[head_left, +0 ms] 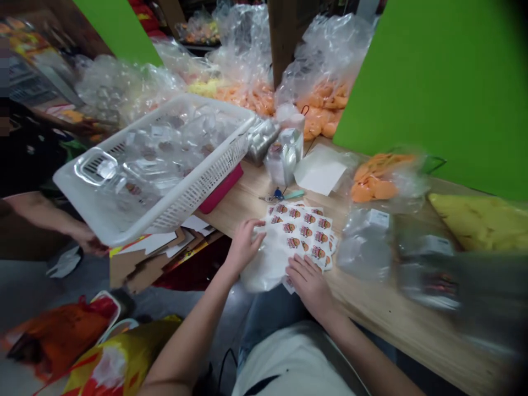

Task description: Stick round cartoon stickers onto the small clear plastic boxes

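Sheets of round cartoon-face stickers (306,231) lie in a loose stack at the table's near edge, with a blank white part of the top sheet on the left. My left hand (246,246) is at that blank part's left edge, index finger and thumb spread apart; nothing shows between them. My right hand (307,279) rests on the lower right of the sheets, fingers stretched flat over the printed stickers. Right of the stack are clear plastic boxes (367,242) with white labels. Keys (277,194) with a teal tag lie just behind the sheets.
A white plastic basket (206,176) full of clear containers stands at the left, beside a co-worker's arm (53,217). White paper (322,168), bagged orange pieces (375,179) and a yellow packet (482,220) lie on the table (371,305). A green panel (445,93) rises behind.
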`<state>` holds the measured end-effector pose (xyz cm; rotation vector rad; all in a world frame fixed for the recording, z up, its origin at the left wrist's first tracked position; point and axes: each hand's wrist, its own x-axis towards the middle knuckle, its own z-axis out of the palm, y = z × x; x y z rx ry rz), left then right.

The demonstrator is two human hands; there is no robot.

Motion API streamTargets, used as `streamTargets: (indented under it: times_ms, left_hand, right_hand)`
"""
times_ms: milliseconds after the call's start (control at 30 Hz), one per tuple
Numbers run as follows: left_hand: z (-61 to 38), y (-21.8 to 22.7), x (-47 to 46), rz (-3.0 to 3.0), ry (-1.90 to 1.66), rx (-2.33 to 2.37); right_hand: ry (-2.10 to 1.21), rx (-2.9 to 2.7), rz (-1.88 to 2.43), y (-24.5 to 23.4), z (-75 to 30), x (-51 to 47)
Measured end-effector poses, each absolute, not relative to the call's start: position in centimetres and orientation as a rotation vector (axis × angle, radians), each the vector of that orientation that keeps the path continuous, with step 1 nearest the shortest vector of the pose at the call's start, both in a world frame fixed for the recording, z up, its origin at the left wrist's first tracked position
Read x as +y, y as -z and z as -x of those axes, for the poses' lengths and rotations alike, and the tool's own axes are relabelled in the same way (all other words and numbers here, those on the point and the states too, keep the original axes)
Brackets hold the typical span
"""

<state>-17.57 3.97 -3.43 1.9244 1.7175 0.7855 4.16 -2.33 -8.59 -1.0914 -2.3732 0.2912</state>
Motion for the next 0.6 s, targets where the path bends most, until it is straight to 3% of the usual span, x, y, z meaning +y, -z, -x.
streamTargets:
  times_ms: [200, 400, 600]
  left_hand:
    - [18.4, 1.6, 7.1, -1.614, -0.311, 1.284]
    - [16.8, 0.6, 5.6, -1.104, -0.252, 0.957]
    - [14.3, -1.2, 4.0, -1.567, -0.332, 0.895]
  right_hand:
    - [-0.179, -2.51, 0.862, 7.2, -6.9, -5.0]
    - [-0.379, -2.342, 0.992, 4.1, -6.8, -4.2]
    - [-0.49, -1.973, 1.285, 3.1, -4.7, -0.9]
